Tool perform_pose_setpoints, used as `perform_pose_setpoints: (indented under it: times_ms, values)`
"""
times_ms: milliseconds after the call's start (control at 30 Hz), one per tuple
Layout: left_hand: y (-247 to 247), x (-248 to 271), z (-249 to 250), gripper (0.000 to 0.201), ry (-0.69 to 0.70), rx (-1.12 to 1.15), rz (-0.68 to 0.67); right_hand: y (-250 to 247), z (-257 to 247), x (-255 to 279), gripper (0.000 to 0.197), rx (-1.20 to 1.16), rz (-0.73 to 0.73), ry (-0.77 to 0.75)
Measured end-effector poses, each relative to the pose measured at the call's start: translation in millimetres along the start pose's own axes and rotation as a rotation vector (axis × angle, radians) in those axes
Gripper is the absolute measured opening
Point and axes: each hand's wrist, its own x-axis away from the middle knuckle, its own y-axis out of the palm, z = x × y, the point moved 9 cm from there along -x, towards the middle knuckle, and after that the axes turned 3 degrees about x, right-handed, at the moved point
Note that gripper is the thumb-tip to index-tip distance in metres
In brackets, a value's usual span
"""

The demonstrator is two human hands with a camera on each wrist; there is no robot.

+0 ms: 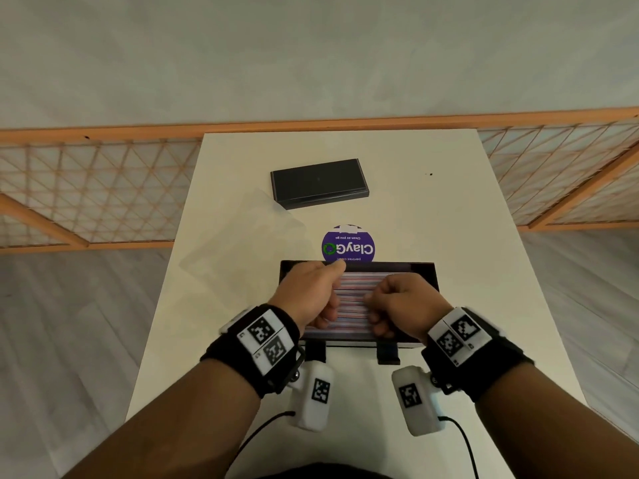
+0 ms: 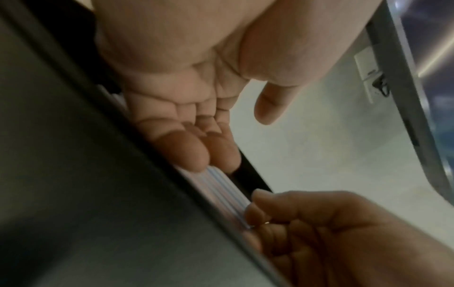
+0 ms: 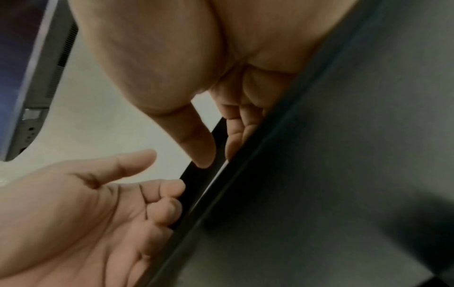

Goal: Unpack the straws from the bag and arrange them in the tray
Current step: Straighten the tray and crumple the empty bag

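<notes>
A black tray (image 1: 427,273) sits on the white table just in front of me, with several red-and-blue striped straws (image 1: 352,292) lying side by side across it. My left hand (image 1: 311,292) hovers over the tray's left half, its bent fingertips (image 2: 194,155) resting on the straws (image 2: 226,188) and the thumb free. Over the right half, my right hand (image 1: 401,302) has its fingers bent down onto the straws and its thumb (image 3: 203,153) sticking out. The tray wall (image 3: 319,174) hides the right fingertips in the right wrist view. An empty clear bag (image 1: 242,243) lies to the tray's far left.
A black lid or box (image 1: 320,183) lies farther back on the table (image 1: 484,236). A round purple ClayGo label (image 1: 347,245) lies just behind the tray. An orange-framed lattice railing (image 1: 86,188) runs behind the table, which has free room to the right.
</notes>
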Motion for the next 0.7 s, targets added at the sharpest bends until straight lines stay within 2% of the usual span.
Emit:
perform_pose_setpoints:
  times_ms: [233, 467, 700]
  values:
    - [5.7, -2.2, -23.9, 0.058, -0.191, 0.019, -0.078, 4.1, 7.5, -4.0, 0.019, -0.153, -0.028, 0.069]
    - [11.5, -10.8, -29.6, 0.062, -0.166, -0.137, -0.05, -0.5, 7.4, -8.1, 0.014, -0.291, 0.027, 0.082]
    - [12.8, -14.9, -30.0, 0.063, -0.16, -0.228, -0.044, 0.8, 5.3, -11.5, 0.01, -0.408, 0.006, 0.074]
